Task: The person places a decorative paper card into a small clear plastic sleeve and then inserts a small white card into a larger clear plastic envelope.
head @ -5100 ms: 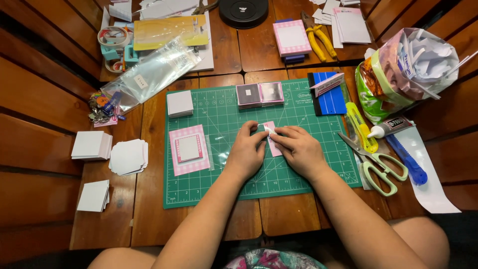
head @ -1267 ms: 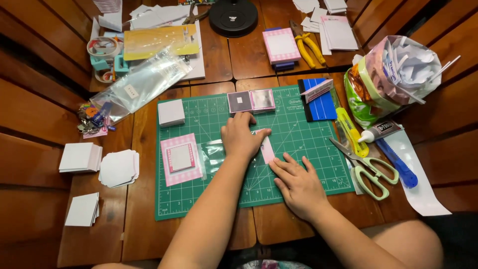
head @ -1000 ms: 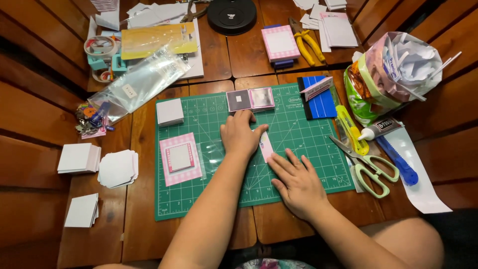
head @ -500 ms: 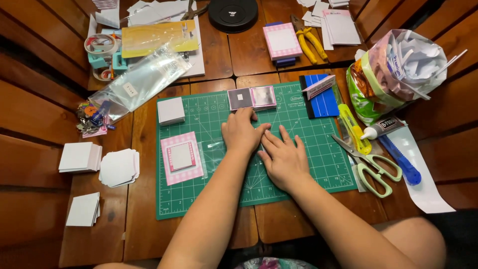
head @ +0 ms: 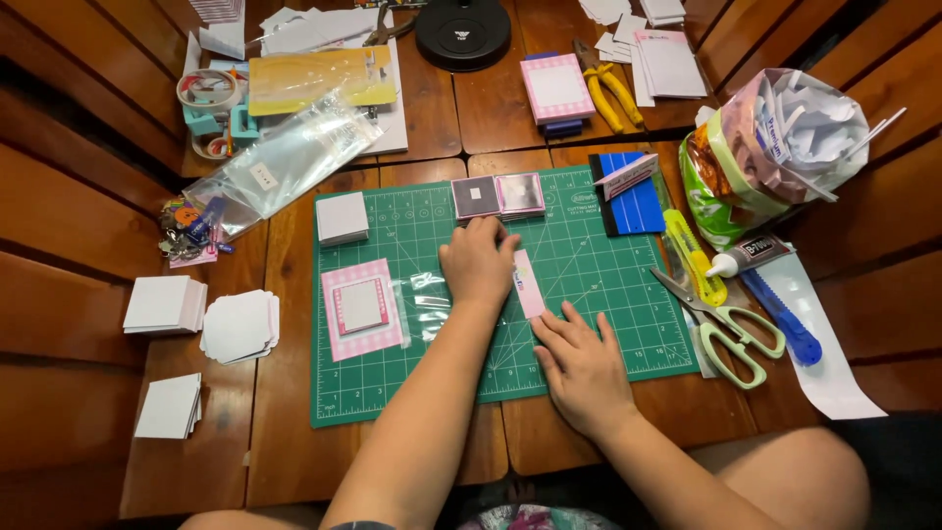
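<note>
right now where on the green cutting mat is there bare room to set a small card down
Bare mat lies right of the pink paper strip, toward the green-handled scissors, and along the green cutting mat near edge below the pink checked card. Crowded: the far edge by the two dark square cards, around the left hand and right hand.

Single head-worn view, looking steeply down from above, fairly near, facing forward over the wooden table [head: 294,461], forearms entering from the bottom edge

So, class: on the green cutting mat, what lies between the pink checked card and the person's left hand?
In the head view, a clear plastic sleeve lies on the cutting mat between the pink checked card and the left hand; nothing else is there.
</note>
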